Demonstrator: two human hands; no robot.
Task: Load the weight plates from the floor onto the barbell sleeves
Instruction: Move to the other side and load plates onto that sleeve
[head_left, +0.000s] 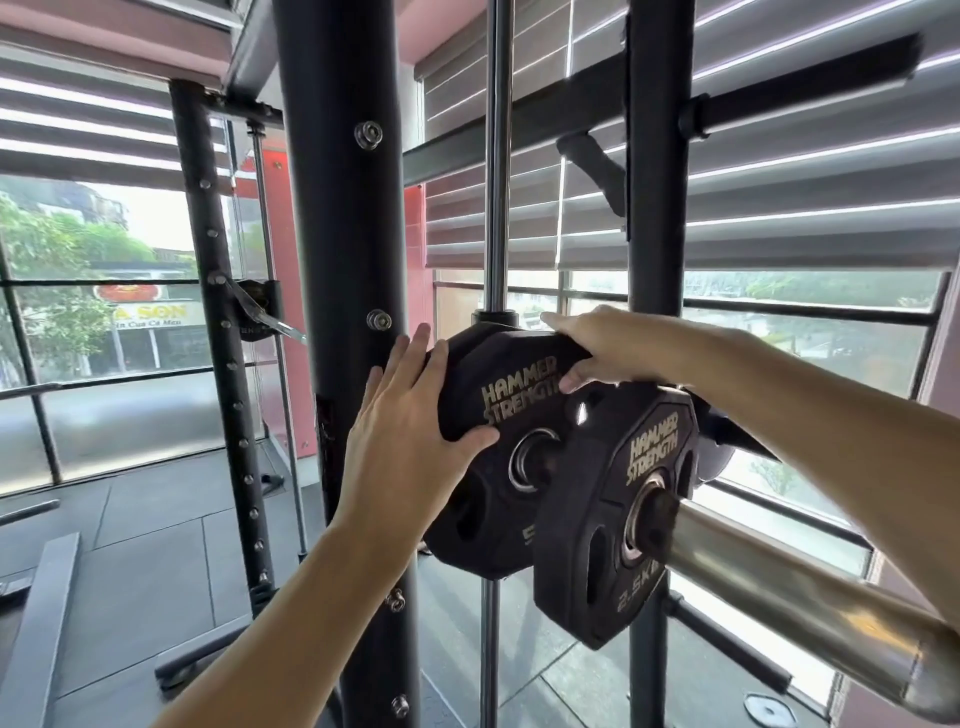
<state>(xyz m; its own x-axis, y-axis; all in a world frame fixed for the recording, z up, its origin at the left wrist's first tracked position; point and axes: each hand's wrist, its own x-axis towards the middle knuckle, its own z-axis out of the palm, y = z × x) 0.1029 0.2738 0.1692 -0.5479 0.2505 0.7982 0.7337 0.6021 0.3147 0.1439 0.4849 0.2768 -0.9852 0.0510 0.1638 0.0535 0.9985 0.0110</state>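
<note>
Two black "Hammer Strength" weight plates hang on the chrome barbell sleeve (779, 587), which runs from the lower right toward the rack. The larger plate (488, 499) sits further in on the sleeve. My left hand (410, 431) grips its left rim, thumb across the face. My right hand (597, 348) holds its top edge, fingers curled over it. A smaller 2.5 kg plate (597, 519) hangs closer to me on the same sleeve, apart from both hands. No plates on the floor are in view.
A thick black rack upright (345, 260) stands just left of the plates, touching my left hand's side. A chrome guide rod (497, 156) and a second black upright (657, 182) stand behind. Windows with blinds fill the background. Grey rubber flooring lies below.
</note>
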